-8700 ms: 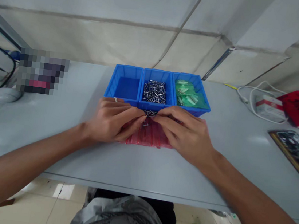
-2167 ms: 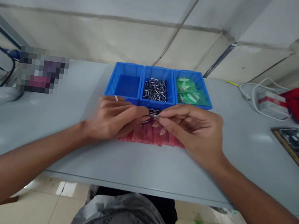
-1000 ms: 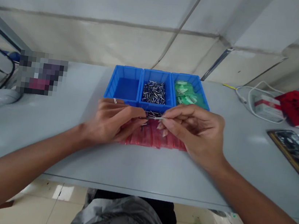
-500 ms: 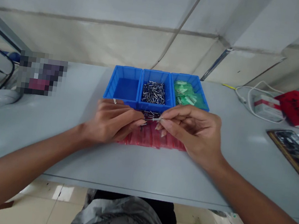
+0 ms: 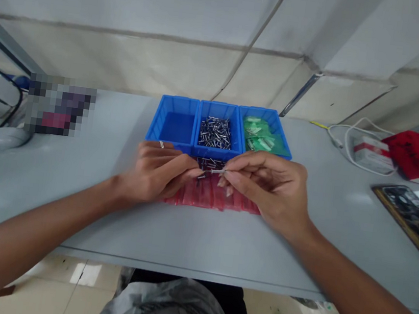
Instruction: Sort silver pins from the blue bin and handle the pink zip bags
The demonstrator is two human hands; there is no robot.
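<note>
A small silvery piece that looks like a pop rivet (image 5: 217, 171) spans the gap between my hands. My right hand (image 5: 278, 192) is closed, pinching its thicker end between thumb and fingertips. At the thin end, the thumb and forefinger of my left hand (image 5: 153, 173) press together on the pin. A ring sits on a left finger. Below them lie red plastic bags (image 5: 208, 193) in a row, partly hidden by my hands. More loose rivets (image 5: 210, 164) rest between the bags and the bins.
Three blue bins stand behind my hands: an empty left bin (image 5: 152, 124), a middle bin (image 5: 214, 153) of rivets, and a right bin (image 5: 286, 144) with green bags. A phone (image 5: 410, 214), a cable (image 5: 346, 139) and a red item (image 5: 418, 153) lie right.
The hands hold nearly the same pose, with the rivet still between them. The whole view has shifted slightly.
</note>
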